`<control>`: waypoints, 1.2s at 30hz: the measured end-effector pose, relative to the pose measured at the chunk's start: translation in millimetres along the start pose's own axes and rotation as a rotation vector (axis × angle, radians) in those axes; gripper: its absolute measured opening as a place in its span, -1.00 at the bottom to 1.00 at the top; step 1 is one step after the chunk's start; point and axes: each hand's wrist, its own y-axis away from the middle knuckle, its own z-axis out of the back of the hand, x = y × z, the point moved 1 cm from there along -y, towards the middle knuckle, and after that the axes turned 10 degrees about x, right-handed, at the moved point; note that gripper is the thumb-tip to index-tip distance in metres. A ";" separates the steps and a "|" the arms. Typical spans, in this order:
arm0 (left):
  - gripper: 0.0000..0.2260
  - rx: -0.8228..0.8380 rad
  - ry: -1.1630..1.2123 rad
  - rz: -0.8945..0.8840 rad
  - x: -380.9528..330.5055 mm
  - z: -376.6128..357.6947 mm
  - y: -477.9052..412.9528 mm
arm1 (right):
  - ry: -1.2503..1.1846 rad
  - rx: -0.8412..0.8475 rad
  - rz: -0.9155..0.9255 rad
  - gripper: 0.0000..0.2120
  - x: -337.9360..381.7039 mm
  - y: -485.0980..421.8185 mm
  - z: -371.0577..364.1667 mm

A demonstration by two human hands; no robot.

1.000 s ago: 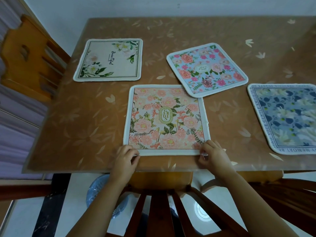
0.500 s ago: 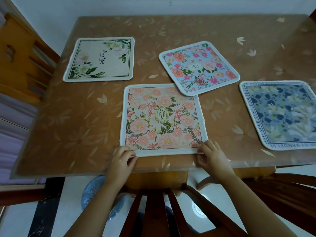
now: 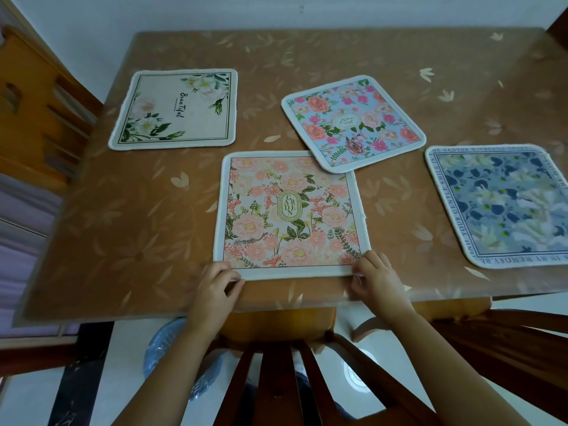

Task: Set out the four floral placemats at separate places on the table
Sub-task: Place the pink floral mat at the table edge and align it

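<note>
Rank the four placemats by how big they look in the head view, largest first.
1. Pink Garden placemat, nearest the camera.
2. Navy placemat, partly cut off by the frame's right edge.
3. Blue rose placemat and cream placemat: about alike, not ranked.
Nearness may explain the differences.

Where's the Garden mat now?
Garden mat: head view, centre, at the near table edge, left hand and right hand holding its near corners; the light-blue mat overlaps its far-right corner.

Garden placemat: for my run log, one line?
left hand, right hand grip garden placemat near corners | pink-blue placemat overlaps far-right corner
</note>
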 end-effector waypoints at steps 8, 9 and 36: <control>-0.89 0.037 -0.024 0.010 -0.2 0.3 -0.1 | -0.037 -0.009 0.010 -0.84 -1.5 4.3 3.8; -0.89 0.035 -0.025 0.007 -0.3 0.1 -0.1 | -0.038 -0.010 0.009 -0.84 -1.4 4.2 4.3; -0.88 0.010 -0.001 -0.036 -3.0 0.4 -2.6 | 0.020 -0.013 0.011 -0.80 -4.7 -5.1 5.5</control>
